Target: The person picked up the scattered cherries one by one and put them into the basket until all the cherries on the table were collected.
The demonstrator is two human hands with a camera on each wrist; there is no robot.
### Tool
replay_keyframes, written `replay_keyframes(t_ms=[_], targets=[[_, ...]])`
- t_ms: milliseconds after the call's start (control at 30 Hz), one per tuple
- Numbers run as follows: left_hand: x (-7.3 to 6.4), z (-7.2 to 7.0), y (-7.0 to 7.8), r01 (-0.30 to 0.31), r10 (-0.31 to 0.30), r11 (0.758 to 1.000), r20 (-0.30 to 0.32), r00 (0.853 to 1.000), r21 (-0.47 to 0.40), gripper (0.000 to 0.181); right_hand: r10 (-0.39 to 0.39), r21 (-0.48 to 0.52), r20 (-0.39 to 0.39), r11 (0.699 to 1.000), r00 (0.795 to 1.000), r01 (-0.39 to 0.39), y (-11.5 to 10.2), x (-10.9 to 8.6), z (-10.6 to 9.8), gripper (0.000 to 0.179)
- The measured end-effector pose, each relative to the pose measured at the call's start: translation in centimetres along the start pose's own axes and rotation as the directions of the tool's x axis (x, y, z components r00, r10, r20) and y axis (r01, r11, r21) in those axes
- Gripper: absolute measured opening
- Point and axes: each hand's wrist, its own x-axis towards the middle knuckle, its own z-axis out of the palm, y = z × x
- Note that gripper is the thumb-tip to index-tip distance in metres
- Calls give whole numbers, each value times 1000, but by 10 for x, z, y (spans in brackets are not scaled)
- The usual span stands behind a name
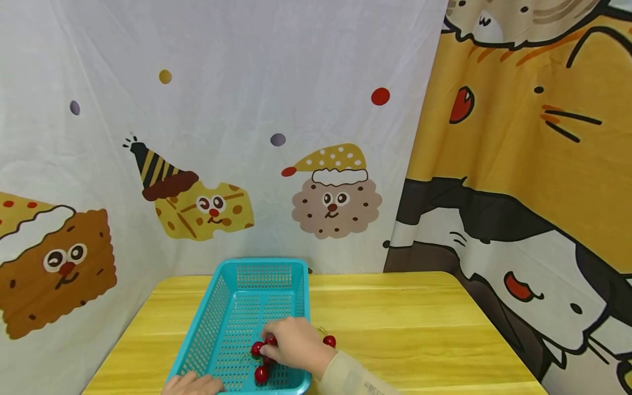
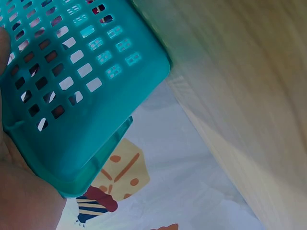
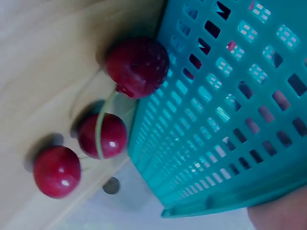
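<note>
Head view: my right hand (image 1: pixel 298 344) curled round cherry (image 1: pixel 270 340) inside basket (image 1: pixel 264 263); left hand (image 1: pixel 193 384) grips basket's near-left rim. Basket long axis near-far. Loose cherries (image 3: pixel 112 133) on table (image 1: pixel 405 329) just right, nearer right hand.

The right sleeve (image 1: pixel 354 377) is pale beige with a straight cuff (image 1: pixel 333 368) and small greyish printed lettering (image 1: pixel 373 387).

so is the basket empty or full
Neither: cherries lie in the basket at its near end; its far floor shows bare.
</note>
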Motion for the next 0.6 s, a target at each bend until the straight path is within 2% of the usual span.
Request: replay_keyframes(t_ms=[67,133,200,267,367,467,533,600], targets=[[0,0,0,-6,6,1000,2,1000,-6,27,5,155,-47,988,999,3,4,-2,-2,19],[0,0,0,-6,6,1000,4,1000,-9,27,32,307,-87,952,996,-3,10,-4,-6,17],[1,0,-1,-8,8,1000,7,1000,-7,28,76,412,-137,911,988,-13,18,-7,-10,17],[1,0,-1,-7,7,1000,8,1000,-5,27,123,473,-205,881,971,-12,30,-9,-14,17],[1,0,-1,-8,8,1000,5,1000,3,27,204,494,-297,869,933,-33,52,-15,-21,17],[0,-1,0,9,-9,1000,20,1000,0,28,265,489,-327,869,907,-78,73,-25,-27,14],[0,-1,0,19,-19,1000,30,999,-3,30,280,469,-304,876,911,-113,83,-33,-29,12],[1,-1,0,17,-17,1000,29,999,-8,30,273,438,-253,888,928,-142,90,-42,-28,10]])
